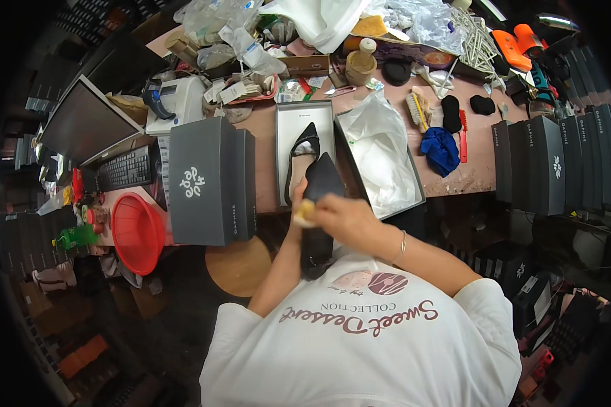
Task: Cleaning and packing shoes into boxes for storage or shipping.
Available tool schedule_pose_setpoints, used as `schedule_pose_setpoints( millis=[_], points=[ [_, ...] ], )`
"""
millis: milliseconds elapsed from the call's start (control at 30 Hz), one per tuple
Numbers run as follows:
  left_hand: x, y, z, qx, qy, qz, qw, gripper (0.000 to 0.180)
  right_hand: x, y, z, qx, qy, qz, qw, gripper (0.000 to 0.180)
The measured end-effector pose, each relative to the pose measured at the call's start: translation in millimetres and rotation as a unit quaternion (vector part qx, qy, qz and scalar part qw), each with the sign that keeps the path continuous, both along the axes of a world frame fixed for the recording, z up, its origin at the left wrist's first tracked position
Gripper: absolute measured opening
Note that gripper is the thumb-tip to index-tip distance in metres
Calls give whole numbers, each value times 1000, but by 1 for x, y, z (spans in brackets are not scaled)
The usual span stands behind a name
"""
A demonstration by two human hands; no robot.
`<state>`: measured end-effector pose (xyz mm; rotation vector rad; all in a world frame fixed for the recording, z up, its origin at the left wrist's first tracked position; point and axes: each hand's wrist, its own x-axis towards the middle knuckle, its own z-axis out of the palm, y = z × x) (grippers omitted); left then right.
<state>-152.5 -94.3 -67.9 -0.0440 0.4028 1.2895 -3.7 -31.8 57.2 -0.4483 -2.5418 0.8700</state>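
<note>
A black pointed flat shoe [324, 178] is held in front of my chest, toe pointing away from me. My left hand [296, 216] grips it from its left side, partly hidden by the shoe and my other hand. My right hand [352, 221] is closed on a small yellowish block [304, 213] over the shoe's left edge; its exact kind is unclear. Just beyond, a matching black shoe [308, 140] lies in an open shoebox part [285, 112] with a white inside. To the right, another open box part [414, 178] holds crumpled white tissue paper [380, 144].
Dark shoeboxes [207, 183] stand at left, with more [542, 163] at right. A red basin [137, 234], keyboard [124, 169] and monitor [91, 122] are further left. Right of the tissue lie a blue cloth [440, 150], a brush [417, 111] and a red brush [463, 137].
</note>
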Motion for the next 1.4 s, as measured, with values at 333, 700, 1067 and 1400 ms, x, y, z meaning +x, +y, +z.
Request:
schedule_pose_setpoints(
  millis=[333, 700, 1067, 1400],
  points=[
    [46, 1, 46, -84, 125, 24, 988, 56, 29, 34, 2, 47, -44, -92, 994, 16],
    [65, 27, 55, -74, 168, -62, 981, 73, 58, 63, -10, 66, -55, -156, 984, 11],
    [66, 58, 46, 11, 94, -117, 989, 72, 90, 59, 13, 111, 89, -103, 984, 11],
    [21, 129, 23, 53, 826, -17, 561, 76, 132, 174, -23, -622, 265, -293, 676, 25]
  ],
)
